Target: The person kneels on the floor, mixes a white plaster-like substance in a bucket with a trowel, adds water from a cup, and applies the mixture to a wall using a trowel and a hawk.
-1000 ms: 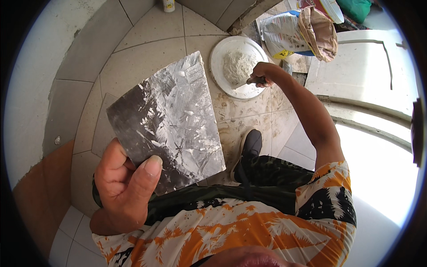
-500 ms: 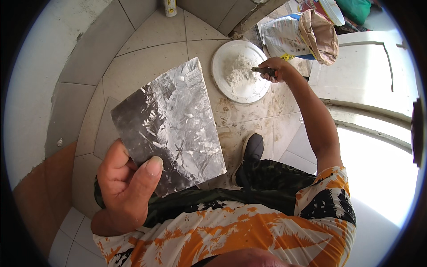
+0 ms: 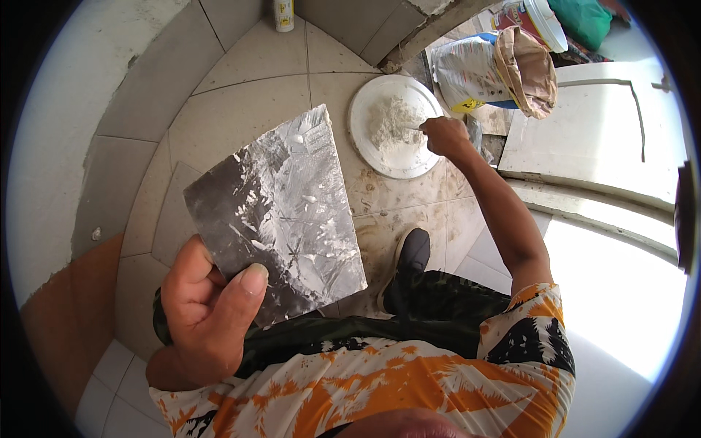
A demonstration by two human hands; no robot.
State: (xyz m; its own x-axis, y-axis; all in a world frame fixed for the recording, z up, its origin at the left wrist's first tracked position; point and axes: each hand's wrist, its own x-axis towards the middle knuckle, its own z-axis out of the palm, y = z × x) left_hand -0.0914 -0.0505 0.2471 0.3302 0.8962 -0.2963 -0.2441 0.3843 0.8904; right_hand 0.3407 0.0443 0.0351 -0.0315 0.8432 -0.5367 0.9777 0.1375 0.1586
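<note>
My left hand [image 3: 208, 306] is closed on the lower left corner of a dark grey tile piece [image 3: 292, 212]. White, pasty smears and crumbs cover much of the tile's upper face. It is held tilted above the floor in front of me. My right hand [image 3: 445, 136] reaches far forward, its fingers wrapped round a dark-handled hand tool [image 3: 415, 129] with a thin metal end; the fingers hide most of it. The tool's tip is at a heap of off-white powder [image 3: 394, 124], which lies on a round white lid [image 3: 365, 157] on the floor.
An open paper sack [image 3: 526, 73] lies beyond the lid at the right, near a white bucket [image 3: 544, 25] and a green bag [image 3: 584, 22]. A white tube [image 3: 283, 14] stands by the far tiled wall. My shoe [image 3: 414, 252] is on the dusty floor tiles. A white panel [image 3: 584, 124] is at the right.
My right hand has turned over and moved slightly nearer to me, so its back now faces up and covers the tool's handle. The left hand and tile are almost unmoved.
</note>
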